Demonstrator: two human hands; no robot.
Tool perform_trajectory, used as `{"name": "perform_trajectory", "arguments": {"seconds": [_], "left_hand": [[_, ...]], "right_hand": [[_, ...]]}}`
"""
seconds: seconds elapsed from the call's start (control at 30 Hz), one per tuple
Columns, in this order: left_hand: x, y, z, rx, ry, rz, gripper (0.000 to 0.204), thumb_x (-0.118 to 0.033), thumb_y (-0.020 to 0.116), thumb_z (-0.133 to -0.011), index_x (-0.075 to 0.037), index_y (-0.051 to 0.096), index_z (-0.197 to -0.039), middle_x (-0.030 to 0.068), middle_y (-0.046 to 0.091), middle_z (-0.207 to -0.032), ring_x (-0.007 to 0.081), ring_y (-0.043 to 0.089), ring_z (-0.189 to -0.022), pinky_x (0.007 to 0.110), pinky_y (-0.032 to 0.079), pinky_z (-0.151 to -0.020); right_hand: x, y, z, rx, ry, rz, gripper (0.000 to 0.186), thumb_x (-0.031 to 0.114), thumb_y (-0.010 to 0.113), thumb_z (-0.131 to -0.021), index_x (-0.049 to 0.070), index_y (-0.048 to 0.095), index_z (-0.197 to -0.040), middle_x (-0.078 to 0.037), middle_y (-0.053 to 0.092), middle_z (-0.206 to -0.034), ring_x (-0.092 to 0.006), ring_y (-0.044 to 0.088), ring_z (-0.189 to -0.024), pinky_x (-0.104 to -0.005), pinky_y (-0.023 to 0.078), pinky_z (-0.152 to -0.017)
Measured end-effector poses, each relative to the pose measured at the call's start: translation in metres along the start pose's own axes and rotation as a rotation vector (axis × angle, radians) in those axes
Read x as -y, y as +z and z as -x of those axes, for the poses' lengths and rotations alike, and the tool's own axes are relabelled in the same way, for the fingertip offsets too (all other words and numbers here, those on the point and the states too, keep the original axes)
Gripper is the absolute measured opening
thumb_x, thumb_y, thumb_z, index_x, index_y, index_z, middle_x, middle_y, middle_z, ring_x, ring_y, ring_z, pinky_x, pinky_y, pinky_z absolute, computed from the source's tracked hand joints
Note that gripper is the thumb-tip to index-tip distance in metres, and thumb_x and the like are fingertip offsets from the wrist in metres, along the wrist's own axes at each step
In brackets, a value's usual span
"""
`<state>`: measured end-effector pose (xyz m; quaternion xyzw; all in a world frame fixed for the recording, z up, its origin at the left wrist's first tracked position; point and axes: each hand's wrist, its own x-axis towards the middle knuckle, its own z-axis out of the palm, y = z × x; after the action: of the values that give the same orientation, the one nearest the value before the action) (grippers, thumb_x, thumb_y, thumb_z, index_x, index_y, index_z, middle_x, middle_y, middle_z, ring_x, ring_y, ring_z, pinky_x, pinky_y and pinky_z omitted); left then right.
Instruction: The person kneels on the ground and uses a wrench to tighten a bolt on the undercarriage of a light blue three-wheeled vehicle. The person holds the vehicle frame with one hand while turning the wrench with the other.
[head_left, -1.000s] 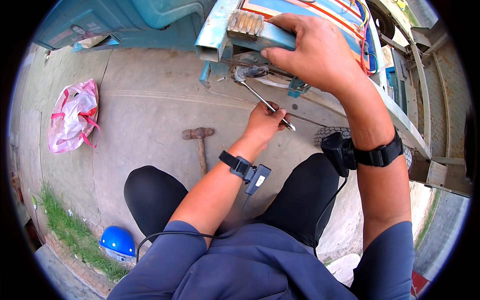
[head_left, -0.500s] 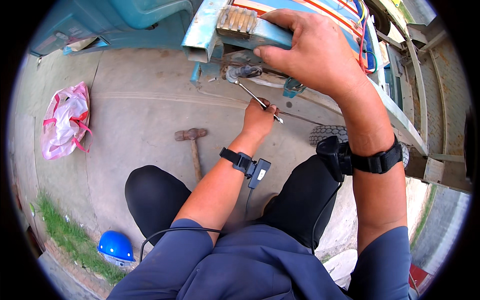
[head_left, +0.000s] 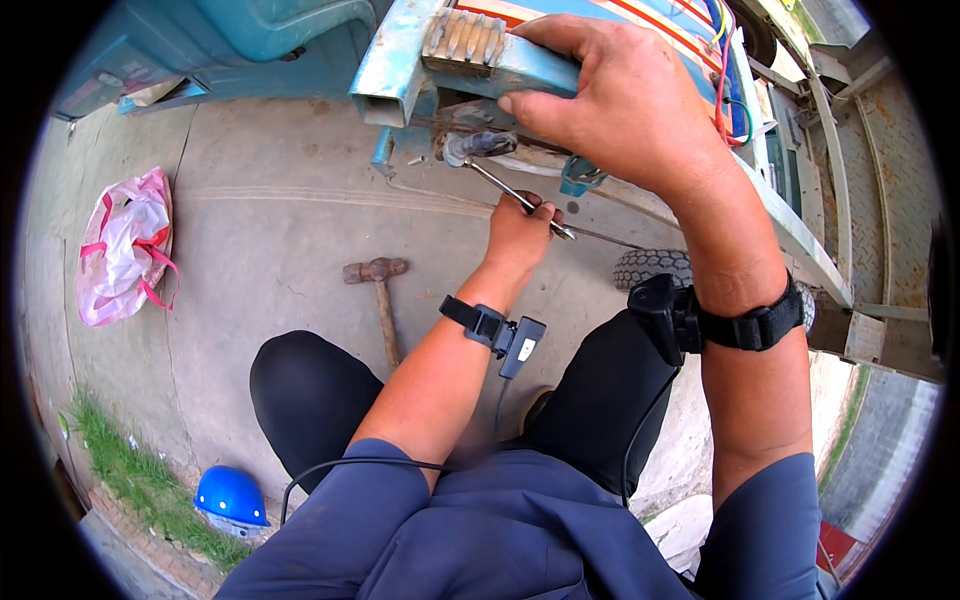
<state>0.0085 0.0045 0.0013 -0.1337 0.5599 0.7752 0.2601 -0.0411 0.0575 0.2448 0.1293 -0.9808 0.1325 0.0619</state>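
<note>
On the concrete, far left: pink-and-white plastic bag [head_left: 125, 248] lies crumpled, well apart from the work.
Lower left edge: blue hard hat [head_left: 230, 495] sits by the grass strip [head_left: 120, 465], out of reach, no obstruction.
Floor centre-left: hammer [head_left: 378, 290] lies flat with its head away from the person, near the left knee, untouched.
Left hand [head_left: 520, 235]: closed in a fist around the lower end of the wrench [head_left: 505, 188]; black wrist strap with a small device on the forearm.
Wrench: slim metal bar, slanting up-left from the fist; its head sits on a fitting [head_left: 470, 147] under the blue metal frame [head_left: 400, 60].
Fitting: just under the frame's corner, partly shaded; cannot tell its exact type.
Right hand [head_left: 620, 100]: fingers curled over the top of the frame beside a ribbed tan block [head_left: 463, 35], gripping the frame, holding no tool.
Doing it well (judgement): keep the wrench head square and fully seated, pull in short arcs, brace with the right hand on the frame so the head does not slip off.
In the way (judgement): frame overhang and the pale hose right beside the fitting limit swing; the coloured wires [head_left: 722, 60] run close behind the right hand.
Right side: small rubber tyre [head_left: 655, 265] under the frame, checker-plate deck [head_left: 890, 180] beyond, both apart from the wrench.
Risk (judgement): knuckles may hit the frame edge if the wrench slips.
</note>
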Motion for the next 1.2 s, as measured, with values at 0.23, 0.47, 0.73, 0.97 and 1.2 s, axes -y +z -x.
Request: {"name": "perform_trajectory", "arguments": {"seconds": [0.23,0.47,0.73,0.97,1.2], "left_hand": [[-0.001,0.003,0.002,0.026,-0.069,0.105,0.011,-0.005,0.054,-0.097,-0.005,0.045,-0.103,0.0117,0.065,-0.092,0.0204,0.068,-0.085,0.032,0.055,-0.074],[-0.003,0.004,0.005,0.025,-0.073,0.116,0.011,-0.005,0.054,-0.097,-0.007,0.044,-0.102,0.0110,0.065,-0.092,0.0209,0.068,-0.085,0.034,0.056,-0.075],[-0.035,0.009,0.028,0.135,-0.155,0.359,0.008,-0.008,0.054,-0.098,-0.006,0.048,-0.102,0.0125,0.066,-0.095,0.0249,0.070,-0.089,0.036,0.058,-0.076],[-0.081,-0.013,0.052,0.360,-0.170,0.643,0.016,-0.011,0.052,-0.100,0.002,0.057,-0.108,0.0164,0.067,-0.101,0.0302,0.069,-0.098,0.037,0.060,-0.082],[-0.073,-0.024,0.046,0.465,-0.151,0.695,0.020,-0.014,0.053,-0.101,0.003,0.058,-0.110,0.0185,0.067,-0.107,0.0301,0.067,-0.106,0.036,0.060,-0.086]], "right_hand": [[0.005,-0.005,0.000,0.009,0.011,-0.026,0.048,0.035,0.071,-0.071,0.004,0.070,-0.109,-0.023,0.070,-0.090,-0.0377,0.068,-0.088,-0.0420,0.055,-0.079],[0.005,-0.005,0.002,-0.007,0.008,-0.021,0.048,0.034,0.071,-0.071,0.004,0.070,-0.109,-0.022,0.070,-0.090,-0.0373,0.068,-0.087,-0.0417,0.055,-0.079],[-0.008,0.012,0.002,-0.108,-0.055,0.009,0.045,0.031,0.075,-0.071,0.008,0.071,-0.110,-0.016,0.071,-0.088,-0.0309,0.069,-0.082,-0.0386,0.054,-0.078],[-0.013,0.011,0.001,-0.117,-0.055,0.017,0.043,0.032,0.070,-0.069,0.013,0.073,-0.108,-0.016,0.071,-0.084,-0.0332,0.068,-0.082,-0.0421,0.055,-0.078],[-0.007,0.013,0.000,-0.156,-0.097,0.024,0.043,0.030,0.069,-0.069,0.010,0.073,-0.107,-0.016,0.071,-0.086,-0.0335,0.068,-0.083,-0.0417,0.055,-0.079]]}}
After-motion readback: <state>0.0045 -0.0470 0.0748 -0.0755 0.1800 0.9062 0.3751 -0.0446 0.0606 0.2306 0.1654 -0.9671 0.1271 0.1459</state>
